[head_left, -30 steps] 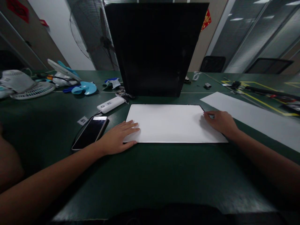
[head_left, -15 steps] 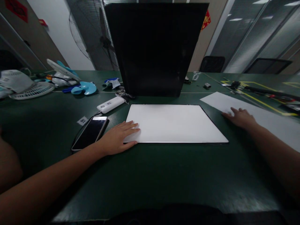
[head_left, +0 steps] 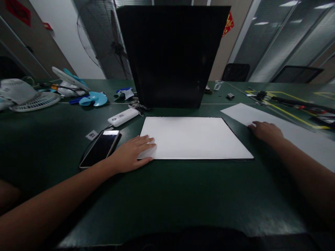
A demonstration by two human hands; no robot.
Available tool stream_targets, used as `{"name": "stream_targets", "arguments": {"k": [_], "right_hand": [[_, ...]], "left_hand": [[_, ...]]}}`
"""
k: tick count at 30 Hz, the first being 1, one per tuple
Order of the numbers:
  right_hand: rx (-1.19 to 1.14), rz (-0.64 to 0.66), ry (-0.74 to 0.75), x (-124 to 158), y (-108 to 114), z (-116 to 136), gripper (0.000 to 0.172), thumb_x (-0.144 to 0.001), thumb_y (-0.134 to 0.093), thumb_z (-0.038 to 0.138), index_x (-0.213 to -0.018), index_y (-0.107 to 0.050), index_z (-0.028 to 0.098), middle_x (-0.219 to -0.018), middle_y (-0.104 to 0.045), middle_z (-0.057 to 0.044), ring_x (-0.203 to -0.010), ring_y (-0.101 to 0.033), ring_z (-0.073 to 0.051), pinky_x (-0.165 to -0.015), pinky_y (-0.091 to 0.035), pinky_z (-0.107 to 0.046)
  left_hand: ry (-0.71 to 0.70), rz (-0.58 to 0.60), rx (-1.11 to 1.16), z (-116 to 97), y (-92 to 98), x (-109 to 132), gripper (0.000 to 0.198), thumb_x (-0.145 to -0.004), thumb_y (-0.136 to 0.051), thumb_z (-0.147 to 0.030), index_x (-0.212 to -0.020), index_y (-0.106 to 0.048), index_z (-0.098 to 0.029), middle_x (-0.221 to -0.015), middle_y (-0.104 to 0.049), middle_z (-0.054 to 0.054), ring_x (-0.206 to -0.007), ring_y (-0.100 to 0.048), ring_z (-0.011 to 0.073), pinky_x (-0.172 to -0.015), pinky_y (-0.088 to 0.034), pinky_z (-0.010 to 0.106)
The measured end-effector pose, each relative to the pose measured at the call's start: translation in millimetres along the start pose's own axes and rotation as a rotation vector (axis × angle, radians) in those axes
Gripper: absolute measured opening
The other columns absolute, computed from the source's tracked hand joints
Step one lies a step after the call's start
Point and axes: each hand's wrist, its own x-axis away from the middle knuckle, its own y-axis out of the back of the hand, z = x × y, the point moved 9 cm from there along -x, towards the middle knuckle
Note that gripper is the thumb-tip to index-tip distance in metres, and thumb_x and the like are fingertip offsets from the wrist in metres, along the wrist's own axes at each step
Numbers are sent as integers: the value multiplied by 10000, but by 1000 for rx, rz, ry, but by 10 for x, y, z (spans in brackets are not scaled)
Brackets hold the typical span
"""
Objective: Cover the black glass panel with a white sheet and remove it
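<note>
My left hand (head_left: 133, 153) lies flat with spread fingers on the left edge of a white panel (head_left: 193, 137) with a thin dark border, which rests on the green table (head_left: 167, 195). Off to the right, my right hand (head_left: 267, 132) is closed at the near edge of a white sheet (head_left: 240, 113), its thumb and fingers drawn together there. The sheet runs under that hand and out of view at the right. A smartphone (head_left: 101, 150) lies beside my left wrist, with a cable at its side.
Behind the panel stands a large black screen (head_left: 174, 55). A white power bank (head_left: 123, 117) and a small number tag (head_left: 91, 135) lie near the phone. Fan parts, including a blue fan blade (head_left: 93, 99), are at the back left. Dark long parts (head_left: 298, 101) lie at the right.
The fingers of my right hand have drawn together at the sheet's edge, where they were more spread. My left hand stays in place on the panel. The view shifts slightly.
</note>
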Motion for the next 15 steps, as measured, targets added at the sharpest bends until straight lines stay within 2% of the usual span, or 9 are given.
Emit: {"name": "stream_targets", "arguments": {"k": [3, 9, 15], "right_hand": [[3, 2, 6, 50, 36, 78, 693, -1043, -225, 564, -1461, -576, 137, -1413, -583, -270, -1257, -566, -392, -987, -461, -527], [-10, 0, -21, 130, 142, 213, 543, -1036, -275, 302, -1414, -570, 47, -1303, -598, -341, -1179, -587, -382, -883, -450, -480], [-58, -68, 9, 172, 225, 227, 543, -1029, -301, 278, -1474, -517, 56, -1254, -622, -338, -1115, -616, -354, -858, -439, -461]], "left_hand": [[7, 8, 0, 4, -8, -2, 574, -1004, -571, -532, -1516, -542, -275, -1627, -460, 79, -1521, -404, 329, -1241, -332, 603], [2, 11, 6, 5, -5, -5, 583, -1003, -570, -537, -1521, -535, -273, -1631, -455, 80, -1525, -397, 326, -1242, -330, 603], [0, 30, -26, 14, -31, -2, 589, -1018, -547, -541, -1538, -512, -267, -1645, -433, 83, -1540, -371, 319, -1250, -318, 603]]}}
